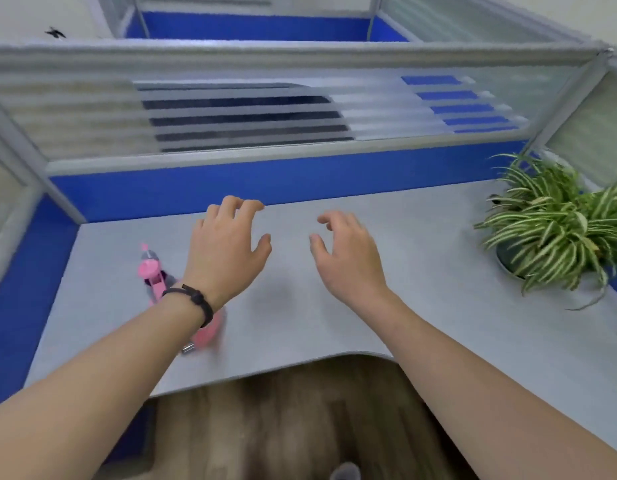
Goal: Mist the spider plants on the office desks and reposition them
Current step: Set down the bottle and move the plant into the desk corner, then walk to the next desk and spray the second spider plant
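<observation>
Spider plant [556, 223] sits at the far right of the grey table [421, 271], in a dark round pot [507, 258] close to the blue partition [300, 178] and the right-hand screen. Its striped green-and-white leaves spill out over the pot rim and over the table surface.

Both hands are held out over the middle of the table, palms down. The left hand [227, 244] has its fingers spread and loosely bent, the fingertips near the foot of the blue partition; its grip is wide and holds nothing. A dark band [196, 303] circles that wrist. The right hand [348, 251] is likewise loose, fingers softly curved and apart, thumb out to the side, grip wide and empty. Whether either hand touches the table cannot be told. Both are well apart from the plant.

A pink spray bottle [154, 275] lies on the table at the left, partly hidden under the left wrist and forearm, its nozzle pointing toward the partition; the view of it is blurred.

Striped frosted glass [92, 116] tops the partition, and wood-grain floor [282, 427] shows below the table's curved front edge.
</observation>
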